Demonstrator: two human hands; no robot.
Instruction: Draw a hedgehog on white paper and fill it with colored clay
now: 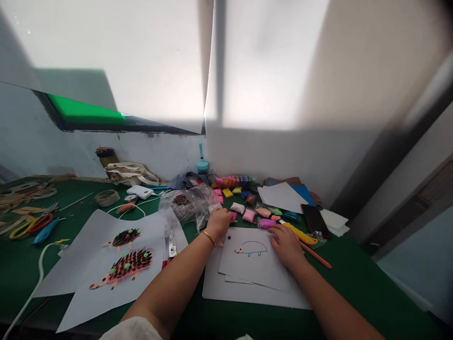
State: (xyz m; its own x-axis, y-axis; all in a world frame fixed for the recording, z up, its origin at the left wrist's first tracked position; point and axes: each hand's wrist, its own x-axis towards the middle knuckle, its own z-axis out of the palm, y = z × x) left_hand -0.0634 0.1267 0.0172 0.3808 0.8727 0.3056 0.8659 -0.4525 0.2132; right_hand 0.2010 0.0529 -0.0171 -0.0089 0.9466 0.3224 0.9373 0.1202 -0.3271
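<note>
While resting R hand (287,245), loosely spread, on the right edge of the drawing sheet (244,267), reaching w/ L hand (219,223) to just by the sheet's top left corner. L fingers curled down, tips mostly hidden; can't tell if gripping anything or only touching. Right beside those tips, a magenta packet (234,216). Nothing visible in R grip, prob. just steadying paper.

Between both hands, on the sheet: blue hedgehog outline (253,248), face coloured, body blank. Nearer L hand, a small black dot (229,237), maybe clay, too tiny to be sure.

Beyond the hands, more packets, incl. white packet (237,208) and pink packet (249,216); just ahead of R fingertips, a purple packet (266,223). Right of R hand, a yellow piece (300,233) and an orange stick (318,257). Left of L hand, clear plastic bag (191,200); well left, lower hedgehog (127,267) and upper hedgehog (123,237), both w/ black spikes and green blobs, on white paper (78,264).

Step in hand, at a guess: getting material ready, w/ outline body unfilled. Next move prob. calls for clean fingertip hold on one packet, w/o dragging the sheet, plus light, flat R palm.
</note>
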